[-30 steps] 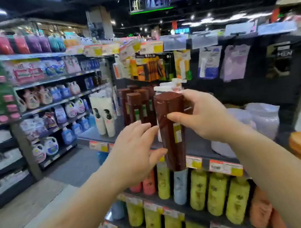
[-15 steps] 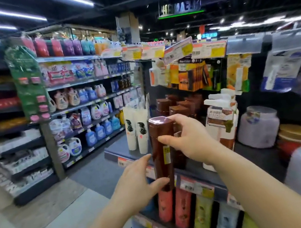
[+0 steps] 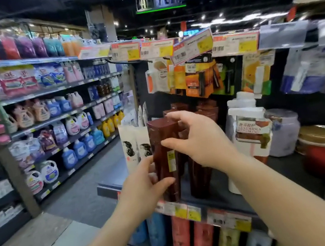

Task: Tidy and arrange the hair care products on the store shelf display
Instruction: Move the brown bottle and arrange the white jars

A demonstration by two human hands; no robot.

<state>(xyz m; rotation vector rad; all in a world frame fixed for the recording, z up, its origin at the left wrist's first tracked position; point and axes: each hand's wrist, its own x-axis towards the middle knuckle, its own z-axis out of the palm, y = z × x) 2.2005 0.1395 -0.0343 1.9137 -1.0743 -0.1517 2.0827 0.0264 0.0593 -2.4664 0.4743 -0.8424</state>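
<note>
A tall brown bottle (image 3: 162, 144) stands upright at the front edge of the dark shelf (image 3: 220, 195). My left hand (image 3: 145, 188) grips its lower part from the left, thumb across the front. My right hand (image 3: 197, 138) holds its upper part from the right, fingers over the cap. More brown bottles (image 3: 198, 172) stand in a row behind it. White tubes (image 3: 134, 145) stand just to its left.
A large white pump bottle (image 3: 247, 127) and pale lilac jars (image 3: 284, 131) stand to the right on the same shelf. Colourful bottles (image 3: 181, 236) fill the lower shelf. Packets hang above on pegs (image 3: 199, 77). An aisle with detergent shelves (image 3: 53, 124) runs to the left.
Both hands have carried the brown bottle forward and down until its base rests at the shelf's front edge. The view has swung and come closer to the shelf.
</note>
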